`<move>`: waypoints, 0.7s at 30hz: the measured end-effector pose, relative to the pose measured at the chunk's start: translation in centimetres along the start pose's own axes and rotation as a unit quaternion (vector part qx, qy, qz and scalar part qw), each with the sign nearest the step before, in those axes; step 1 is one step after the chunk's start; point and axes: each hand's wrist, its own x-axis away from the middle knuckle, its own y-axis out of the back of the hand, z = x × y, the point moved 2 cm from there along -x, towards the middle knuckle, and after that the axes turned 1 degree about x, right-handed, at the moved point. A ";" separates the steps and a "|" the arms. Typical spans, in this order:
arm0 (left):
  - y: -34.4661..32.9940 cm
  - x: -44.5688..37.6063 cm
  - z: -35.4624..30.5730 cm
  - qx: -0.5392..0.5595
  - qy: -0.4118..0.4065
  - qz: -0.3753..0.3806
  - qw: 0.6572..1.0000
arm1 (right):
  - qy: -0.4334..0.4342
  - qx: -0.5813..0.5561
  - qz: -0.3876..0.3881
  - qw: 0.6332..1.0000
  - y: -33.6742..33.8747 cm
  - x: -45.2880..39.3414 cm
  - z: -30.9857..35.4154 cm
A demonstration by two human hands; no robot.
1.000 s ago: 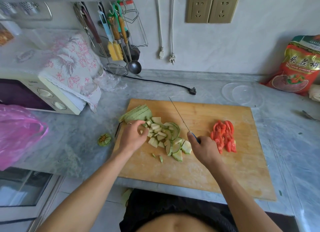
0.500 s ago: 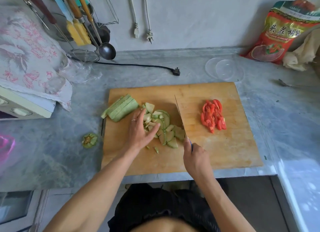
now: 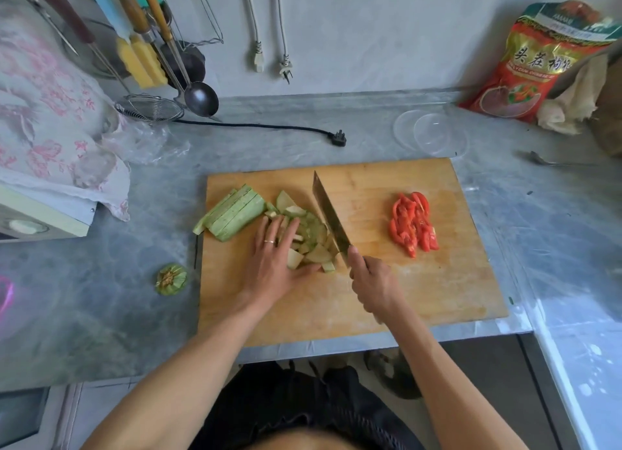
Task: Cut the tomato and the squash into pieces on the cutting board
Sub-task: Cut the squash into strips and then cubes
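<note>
- Both bare arms reached forward from the bottom of the view.
- The left hand (image 3: 274, 264) lay flat with its palm down. Its fingers were straight and spread a little, and the thumb stuck out to the right. One finger had a ring on it.
- The right hand (image 3: 372, 284) was curled tight round a handle, with its knuckles up.
- The two hands were close together but not touching.

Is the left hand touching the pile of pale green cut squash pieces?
Touching. The head view shows the left hand lying flat with straight fingers on the pile of pale green cut squash pieces, its thumb along the pile's near edge.
</note>
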 end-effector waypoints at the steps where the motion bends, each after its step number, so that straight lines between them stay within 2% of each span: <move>1: 0.4 -0.7 0.2 0.008 0.001 -0.027 1.000 | 0.002 -0.004 -0.013 1.000 0.4 -0.4 -0.1; 3: 1.2 -1.6 0.2 0.032 -0.008 -0.061 0.998 | 0.013 0.005 -0.022 1.000 0.8 -0.8 0.0; 5: 2.0 -1.9 -0.2 0.040 -0.030 -0.054 0.997 | 0.032 0.028 -0.007 0.999 0.6 -0.9 0.6; 7: 3.1 -3.0 -0.7 0.032 -0.011 0.025 0.999 | 0.040 0.027 0.016 0.999 0.0 -1.0 0.9; 10: 4.2 -5.5 -1.8 -0.057 0.035 0.182 0.981 | 0.034 0.005 0.049 0.998 -0.8 -1.4 1.0; 13: 4.9 -7.4 -3.4 -0.107 0.044 0.245 0.962 | 0.011 -0.054 0.055 0.997 -0.6 -2.1 1.3; 16: 5.4 -8.5 -4.2 -0.089 0.036 0.259 0.961 | 0.011 -0.095 0.034 0.995 0.2 -2.8 1.5; 21: 7.0 -7.9 -1.9 0.061 0.030 0.177 0.982 | 0.049 -0.065 0.035 0.996 2.0 -3.6 1.0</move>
